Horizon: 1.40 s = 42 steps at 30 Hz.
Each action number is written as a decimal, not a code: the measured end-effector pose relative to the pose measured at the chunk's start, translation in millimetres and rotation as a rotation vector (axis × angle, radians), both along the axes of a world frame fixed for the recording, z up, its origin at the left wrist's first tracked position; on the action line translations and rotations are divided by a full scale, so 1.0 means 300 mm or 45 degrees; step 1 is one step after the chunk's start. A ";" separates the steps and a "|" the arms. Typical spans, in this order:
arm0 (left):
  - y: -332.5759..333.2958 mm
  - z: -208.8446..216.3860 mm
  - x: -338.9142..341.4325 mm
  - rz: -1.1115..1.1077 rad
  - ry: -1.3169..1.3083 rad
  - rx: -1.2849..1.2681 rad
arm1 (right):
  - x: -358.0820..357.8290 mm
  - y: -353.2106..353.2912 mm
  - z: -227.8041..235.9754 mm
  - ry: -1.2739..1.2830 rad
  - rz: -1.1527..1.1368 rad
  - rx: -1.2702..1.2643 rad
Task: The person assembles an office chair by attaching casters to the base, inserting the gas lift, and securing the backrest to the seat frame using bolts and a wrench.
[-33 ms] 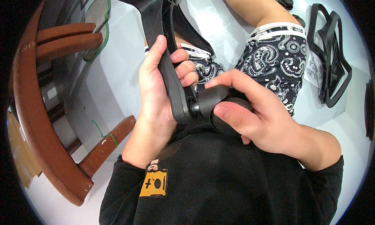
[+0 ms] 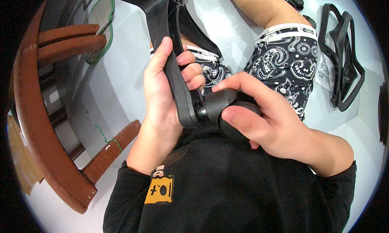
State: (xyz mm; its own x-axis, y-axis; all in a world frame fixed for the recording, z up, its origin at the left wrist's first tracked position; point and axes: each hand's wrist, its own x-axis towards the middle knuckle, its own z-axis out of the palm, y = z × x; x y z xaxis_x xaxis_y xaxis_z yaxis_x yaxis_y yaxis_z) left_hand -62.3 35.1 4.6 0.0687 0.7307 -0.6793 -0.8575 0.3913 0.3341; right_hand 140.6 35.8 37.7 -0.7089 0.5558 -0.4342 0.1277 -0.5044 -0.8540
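My left hand is wrapped round one leg of a black chair base, which extends up past the top edge of the view. In my right hand is a black caster, gripped between thumb and fingers; part of its wheels is hidden behind them. The caster's shiny metal stem points left at the end of the leg. How deep the stem sits in the hole there I cannot tell. Both pieces are held close in front of my black shirt, above my lap.
On the pale floor to the right lie black loop-shaped armrests beside a clear bag of screws. Several loose casters rest at the far right. Brown wooden furniture stands along the left, with cardboard behind it.
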 end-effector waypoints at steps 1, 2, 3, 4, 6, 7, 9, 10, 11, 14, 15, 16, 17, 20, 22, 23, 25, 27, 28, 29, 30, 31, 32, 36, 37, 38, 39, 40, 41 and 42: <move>0.012 -0.004 -0.001 -0.002 -0.030 0.019 | 0.000 0.003 -0.010 -0.038 -0.035 0.038; 0.016 -0.002 -0.003 0.000 -0.047 0.023 | -0.011 -0.002 -0.022 -0.010 -0.077 0.145; 0.022 -0.002 -0.004 0.001 -0.059 0.018 | -0.016 -0.004 -0.028 0.010 -0.105 0.218; 0.023 0.000 -0.005 0.013 -0.070 0.019 | -0.024 -0.009 -0.033 0.028 -0.135 0.292; 0.026 0.001 -0.006 0.022 -0.088 0.007 | -0.026 -0.011 -0.029 0.029 -0.174 0.199; 0.025 0.001 -0.005 0.027 -0.093 0.000 | -0.026 -0.010 -0.023 0.035 -0.148 0.103; 0.021 -0.001 -0.004 0.020 -0.118 0.018 | -0.002 -0.004 0.008 0.038 -0.101 -0.389; 0.017 -0.003 -0.004 0.000 -0.093 0.026 | 0.009 0.001 0.022 -0.028 -0.078 -0.521; 0.013 -0.004 -0.002 -0.017 -0.072 0.046 | 0.019 0.011 0.032 -0.050 -0.057 -0.613; 0.005 -0.005 -0.002 -0.037 -0.028 0.074 | 0.031 0.035 0.035 0.020 0.020 -0.799; 0.004 -0.006 -0.003 -0.046 -0.019 0.073 | 0.031 0.039 0.032 0.102 0.001 -0.830; 0.003 -0.006 -0.004 -0.031 -0.024 0.067 | 0.029 0.037 0.029 0.136 -0.007 -0.882; 0.003 -0.006 -0.005 -0.024 -0.032 0.054 | 0.031 0.047 0.020 0.215 0.067 -0.893; 0.002 -0.008 -0.007 -0.004 -0.054 0.029 | 0.015 0.030 0.004 0.317 0.091 -0.398; -0.001 -0.010 -0.008 0.001 -0.055 0.022 | 0.018 0.028 0.001 0.337 0.050 -0.595; -0.002 -0.012 -0.008 0.001 -0.048 0.022 | 0.021 0.028 0.001 0.286 0.077 -0.622; -0.004 -0.011 -0.009 -0.002 -0.037 0.017 | 0.023 0.034 -0.003 0.162 0.146 -0.434; -0.005 -0.007 -0.004 -0.020 -0.029 0.009 | 0.017 0.043 -0.014 0.048 0.217 0.003; -0.004 -0.004 0.002 -0.006 -0.014 0.001 | 0.012 0.048 -0.020 0.056 0.113 0.405; -0.003 0.000 0.010 -0.005 -0.002 -0.010 | -0.004 0.054 -0.036 0.095 -0.005 0.813; -0.002 0.003 0.019 0.010 0.020 -0.028 | -0.015 0.060 -0.049 0.165 -0.148 1.144; -0.002 0.003 0.037 -0.015 0.014 -0.023 | -0.027 0.067 -0.061 0.201 -0.236 1.270; -0.001 0.002 0.049 0.008 0.056 -0.100 | -0.042 0.072 -0.076 0.269 -0.344 1.319; -0.024 0.007 0.096 -0.098 0.259 -0.219 | -0.015 0.107 -0.081 0.453 0.063 1.557; -0.032 0.013 0.098 -0.092 0.267 -0.131 | -0.011 0.109 -0.078 0.568 0.132 1.365; -0.032 0.017 0.096 -0.108 0.140 -0.083 | -0.002 0.116 -0.076 0.604 0.166 1.285; -0.048 0.032 0.093 -0.111 0.145 -0.168 | -0.002 0.104 -0.063 0.658 0.196 1.209; -0.054 0.041 0.094 -0.116 0.141 -0.195 | 0.001 0.107 -0.060 0.705 0.235 1.134; -0.057 0.050 0.090 -0.161 0.109 -0.154 | 0.007 0.106 -0.048 0.714 0.297 1.169; -0.062 0.059 0.092 -0.181 0.097 -0.115 | 0.009 0.105 -0.042 0.757 0.281 1.218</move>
State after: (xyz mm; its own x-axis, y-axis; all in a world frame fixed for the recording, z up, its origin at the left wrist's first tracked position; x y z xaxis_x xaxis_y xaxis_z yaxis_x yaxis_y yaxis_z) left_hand -34.5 16.6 22.2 0.1127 0.6528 -0.7491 -0.7648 0.5383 0.3540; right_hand 143.2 67.2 25.1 -0.7836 0.3157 0.5350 -0.4190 0.3672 -0.8304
